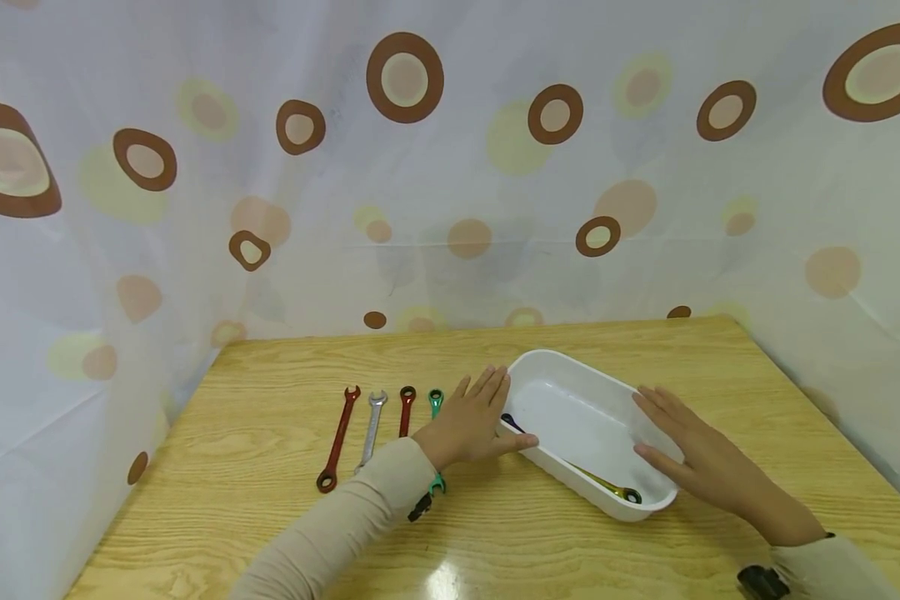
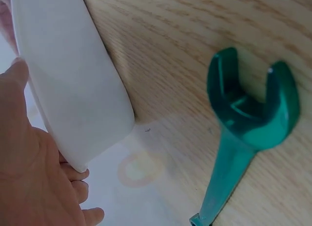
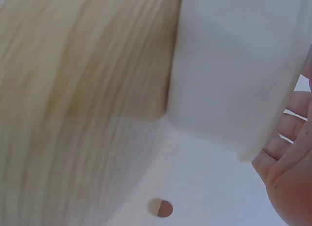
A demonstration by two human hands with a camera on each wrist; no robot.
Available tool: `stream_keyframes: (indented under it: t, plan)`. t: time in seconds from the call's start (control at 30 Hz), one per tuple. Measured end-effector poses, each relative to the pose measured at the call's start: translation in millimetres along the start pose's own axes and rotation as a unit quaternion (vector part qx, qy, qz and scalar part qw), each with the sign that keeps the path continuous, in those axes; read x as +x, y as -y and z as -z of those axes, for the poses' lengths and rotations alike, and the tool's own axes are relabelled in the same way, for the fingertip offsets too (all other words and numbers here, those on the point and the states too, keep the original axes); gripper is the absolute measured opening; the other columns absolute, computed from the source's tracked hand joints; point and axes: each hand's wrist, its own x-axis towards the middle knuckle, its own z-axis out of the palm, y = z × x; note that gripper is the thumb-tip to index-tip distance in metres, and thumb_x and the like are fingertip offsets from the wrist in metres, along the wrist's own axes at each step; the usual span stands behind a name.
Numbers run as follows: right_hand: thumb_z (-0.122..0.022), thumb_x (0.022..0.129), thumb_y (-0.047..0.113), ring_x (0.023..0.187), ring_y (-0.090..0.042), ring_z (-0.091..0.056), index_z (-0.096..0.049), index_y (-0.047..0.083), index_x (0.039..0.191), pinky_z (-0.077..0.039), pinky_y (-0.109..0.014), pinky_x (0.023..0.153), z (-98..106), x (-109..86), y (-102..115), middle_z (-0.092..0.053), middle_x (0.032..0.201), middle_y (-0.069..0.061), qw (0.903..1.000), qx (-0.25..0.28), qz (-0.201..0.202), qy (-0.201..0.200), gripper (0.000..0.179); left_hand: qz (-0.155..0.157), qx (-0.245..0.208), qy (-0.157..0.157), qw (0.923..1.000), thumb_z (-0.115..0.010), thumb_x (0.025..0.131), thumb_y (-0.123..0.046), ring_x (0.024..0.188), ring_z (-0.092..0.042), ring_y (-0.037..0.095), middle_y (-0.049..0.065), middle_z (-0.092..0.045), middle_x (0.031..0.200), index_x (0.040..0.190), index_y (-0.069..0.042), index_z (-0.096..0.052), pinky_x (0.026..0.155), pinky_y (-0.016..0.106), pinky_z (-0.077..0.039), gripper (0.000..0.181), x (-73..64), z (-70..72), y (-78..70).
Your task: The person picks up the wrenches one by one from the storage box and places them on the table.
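Note:
A white plastic tray (image 1: 570, 400) stands at an angle on the table between both hands. My left hand (image 1: 471, 425) lies along its left rim, fingers extended and thumb reaching over the edge. On the opposite side, my right hand (image 1: 701, 454) rests against the right rim with straight fingers. Inside the tray, a gold combination wrench (image 1: 607, 485) lies along the near wall. A dark purple wrench end (image 1: 508, 419) shows near the left thumb; the rest is hidden. Close to the left wrist lies a green wrench (image 2: 239, 123), partly covered by that arm in the head view.
Left of the tray, a long red wrench (image 1: 339, 437), a silver wrench (image 1: 372, 425) and a shorter red wrench (image 1: 407, 408) lie in a row on the wooden table (image 1: 262, 417). A patterned sheet (image 1: 465, 183) hangs behind and beside the table.

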Motion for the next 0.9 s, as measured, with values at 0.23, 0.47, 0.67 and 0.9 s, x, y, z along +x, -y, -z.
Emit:
stream_keyframes:
  t: [0.23, 0.47, 0.67, 0.9]
  plan:
    - [-0.061, 0.087, 0.033, 0.125, -0.040, -0.040, -0.032, 0.008, 0.142, -0.036, -0.054, 0.094, -11, 23.0, 19, -0.040, 0.140, -0.018, 0.9993, 0.035, 0.011, -0.011, 0.067, 0.002, 0.002, 0.001, 1.0000, -0.021, 0.080, -0.078, 0.143, 0.002, 0.020, 0.006, -0.001, 0.155, 0.147, -0.007, -0.006, 0.115, 0.044, -0.009, 0.099, -1.7, 2.2, -0.7]
    - [-0.066, 0.083, 0.030, 0.111, -0.036, -0.053, -0.043, 0.004, 0.134, -0.047, -0.048, 0.085, -25, 35.5, 34, -0.049, 0.131, -0.016, 0.9974, 0.067, 0.027, -0.005, 0.062, 0.008, 0.016, 0.004, 0.9998, -0.019, 0.079, -0.079, 0.143, 0.001, 0.020, 0.006, -0.001, 0.155, 0.147, -0.007, -0.007, 0.115, 0.044, -0.010, 0.100, -1.8, 4.9, -2.5]
    - [-0.068, 0.082, 0.027, 0.101, -0.031, -0.059, -0.048, 0.006, 0.129, -0.053, -0.040, 0.075, -33, 42.3, 44, -0.054, 0.123, -0.014, 0.9912, 0.121, 0.005, 0.054, 0.055, 0.012, 0.026, 0.001, 0.9996, -0.019, 0.079, -0.079, 0.143, -0.001, 0.020, 0.006, -0.003, 0.155, 0.147, -0.007, -0.008, 0.115, 0.043, -0.012, 0.099, -1.7, 4.6, -1.8]
    - [-0.067, 0.078, 0.003, 0.086, -0.023, -0.060, -0.052, 0.000, 0.123, -0.050, -0.027, 0.068, -43, 48.1, 47, -0.060, 0.107, -0.013, 0.9882, 0.109, 0.039, 0.100, 0.047, 0.016, 0.031, 0.012, 0.9993, -0.017, 0.078, -0.080, 0.143, 0.000, 0.021, 0.008, -0.003, 0.155, 0.147, -0.007, -0.008, 0.115, 0.043, -0.010, 0.102, -0.8, 5.7, -3.2]
